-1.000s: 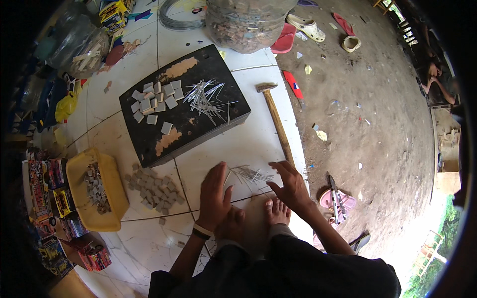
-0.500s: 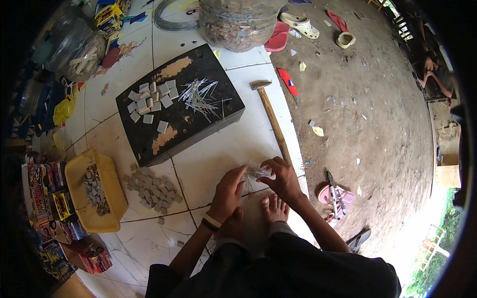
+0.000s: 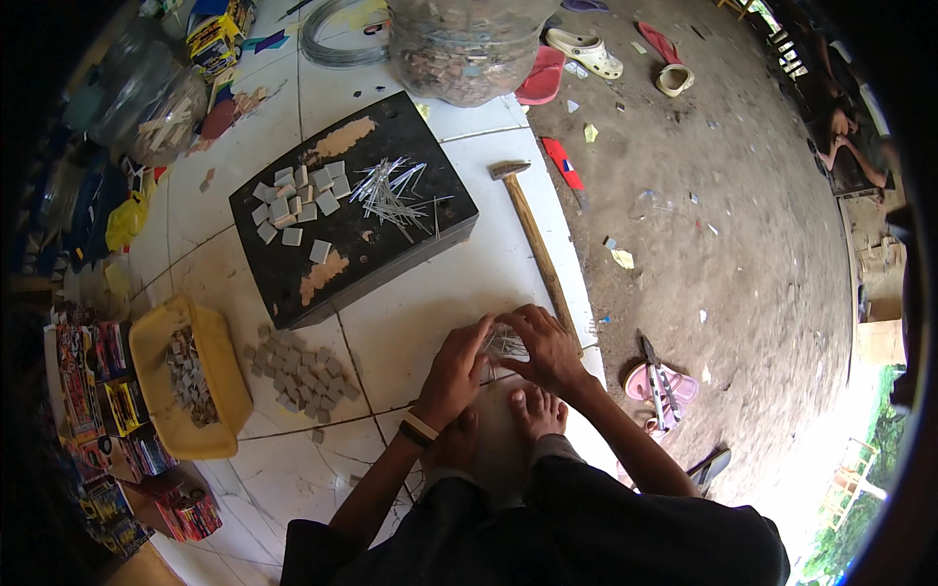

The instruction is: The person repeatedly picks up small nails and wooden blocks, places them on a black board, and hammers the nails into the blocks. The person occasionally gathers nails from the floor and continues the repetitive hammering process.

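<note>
A small heap of short, thin silvery wire pieces (image 3: 503, 343) lies on the white tiles in front of my bare feet. My left hand (image 3: 449, 371) rests at its left side, fingers stretched forward and the thumb a little apart. Curved around the heap's right side is my right hand (image 3: 549, 350), with a wide gap between thumb and fingers. Neither hand visibly grips anything. Beyond my right hand, a hammer (image 3: 532, 239) with a wooden handle lies along the tile edge, the handle's end close to my fingers.
A black block (image 3: 391, 259) bears small grey square chips (image 3: 303, 200) and more wire pieces (image 3: 393, 195). Loose chips (image 3: 303, 373) lie beside a yellow basin (image 3: 230, 391). A large clear container (image 3: 469, 59) and a wire coil (image 3: 318, 44) stand farther off. Footwear lies on the dirt floor.
My right hand's thumb and fingers have spread wider, and the hand has shifted slightly away from me. The wire heap shows more plainly between my hands. My left hand has moved slightly forward.
</note>
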A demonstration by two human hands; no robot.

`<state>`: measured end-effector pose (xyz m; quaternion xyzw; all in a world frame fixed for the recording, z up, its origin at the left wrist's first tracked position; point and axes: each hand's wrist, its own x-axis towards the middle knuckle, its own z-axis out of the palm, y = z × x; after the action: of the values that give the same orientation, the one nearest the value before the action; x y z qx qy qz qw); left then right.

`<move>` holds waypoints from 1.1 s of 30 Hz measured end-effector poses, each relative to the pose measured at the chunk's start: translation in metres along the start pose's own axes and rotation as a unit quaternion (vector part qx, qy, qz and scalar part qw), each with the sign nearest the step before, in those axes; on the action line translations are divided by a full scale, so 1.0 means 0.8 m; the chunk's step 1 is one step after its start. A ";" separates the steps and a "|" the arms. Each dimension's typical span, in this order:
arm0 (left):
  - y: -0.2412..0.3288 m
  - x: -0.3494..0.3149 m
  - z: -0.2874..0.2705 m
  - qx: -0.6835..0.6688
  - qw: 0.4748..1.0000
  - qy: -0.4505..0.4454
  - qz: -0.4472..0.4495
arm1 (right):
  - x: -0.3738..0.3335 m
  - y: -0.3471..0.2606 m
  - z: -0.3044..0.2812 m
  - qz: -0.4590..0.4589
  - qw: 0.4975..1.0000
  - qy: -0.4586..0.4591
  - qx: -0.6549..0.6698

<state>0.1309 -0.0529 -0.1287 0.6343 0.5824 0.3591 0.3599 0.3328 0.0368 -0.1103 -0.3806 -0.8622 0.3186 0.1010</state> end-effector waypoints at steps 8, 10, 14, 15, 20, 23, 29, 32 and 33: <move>0.004 -0.022 -0.044 0.113 0.993 0.033 -0.001 | 0.008 -0.008 -0.004 0.013 0.997 0.077 0.004; 0.007 -0.032 -0.053 0.141 0.990 0.017 -0.026 | 0.003 -0.016 -0.005 0.011 0.998 0.061 -0.024; 0.015 -0.052 -0.044 0.150 0.987 -0.006 -0.049 | -0.011 -0.029 0.005 0.005 0.998 -0.007 -0.060; 0.016 -0.054 -0.038 0.148 0.988 -0.002 -0.050 | -0.012 -0.030 0.009 0.006 0.998 -0.010 -0.056; 0.012 -0.046 -0.016 0.114 0.992 0.016 -0.059 | 0.002 -0.016 0.028 0.024 0.999 0.045 -0.005; 0.012 -0.040 -0.015 0.106 0.993 0.047 -0.036 | 0.012 -0.010 0.028 0.047 0.998 0.030 0.021; 0.009 -0.027 -0.018 0.092 0.993 0.063 -0.039 | 0.003 -0.024 0.007 0.037 0.991 0.129 0.019; 0.003 -0.019 -0.016 0.090 0.994 0.060 -0.028 | -0.001 -0.026 0.002 0.024 0.987 0.151 -0.041; 0.001 -0.017 -0.014 0.080 0.994 0.063 -0.028 | -0.003 -0.025 0.002 0.010 0.990 0.132 -0.045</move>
<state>0.1205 -0.0660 -0.1233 0.6210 0.6482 0.3401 0.2802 0.3218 0.0240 -0.0989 -0.4320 -0.8509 0.2278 0.1935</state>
